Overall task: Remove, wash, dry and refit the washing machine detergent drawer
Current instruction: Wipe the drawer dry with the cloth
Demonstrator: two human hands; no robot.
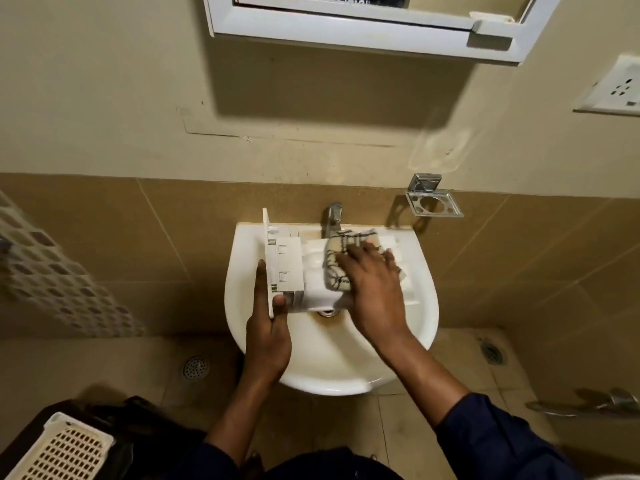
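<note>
My left hand (268, 327) grips the front panel of the detergent drawer (294, 268) at the left edge of the sink (239, 282), thumb curled over its near corner. The white drawer lies across the basin from left rim to right, just in front of the tap (333, 216). My right hand (374, 289) presses a checked cloth (337, 251) onto it, fingers spread flat.

The white plastic detergent drawer (311, 271) lies across the white ceramic basin (329, 372), in front of the chrome tap (333, 216) (a chrome wall holder (434, 202) hangs to the tap's right), with the left hand (268, 337) holding its left end and the right hand (375, 292) flat on the checked cloth (341, 251) atop it.
</note>
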